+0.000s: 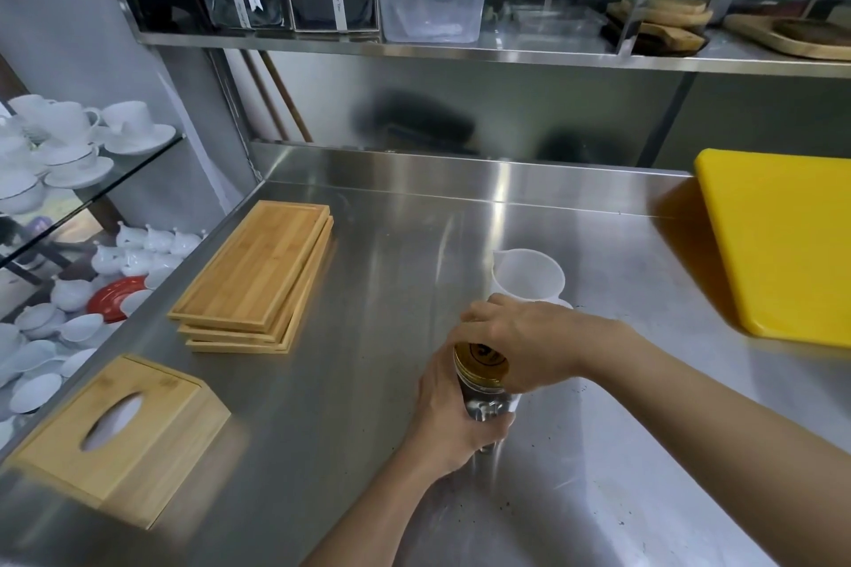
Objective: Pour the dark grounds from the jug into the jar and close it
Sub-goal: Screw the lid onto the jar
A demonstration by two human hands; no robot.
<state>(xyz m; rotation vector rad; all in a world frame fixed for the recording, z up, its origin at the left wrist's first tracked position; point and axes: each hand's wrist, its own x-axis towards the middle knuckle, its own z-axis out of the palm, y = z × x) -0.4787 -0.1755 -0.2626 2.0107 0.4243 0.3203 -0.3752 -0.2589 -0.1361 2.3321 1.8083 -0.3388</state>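
A glass jar [488, 405] stands on the steel counter [391, 290], dark grounds showing through its upper part. My left hand [449, 419] wraps around the jar's body from the left. My right hand [520, 341] grips the gold lid [481, 363] on top of the jar, fingers curled over its far rim. Just behind my right hand stands the translucent white plastic jug [525, 274], upright with its spout to the left, and it looks empty. The jar's base is hidden by my left hand.
A stack of bamboo trays [258, 276] lies to the left, a wooden tissue box [119, 433] nearer the front left edge. A yellow cutting board [783, 244] sits at the right. Dark specks are scattered on the counter near the jar. Cups fill glass shelves at far left.
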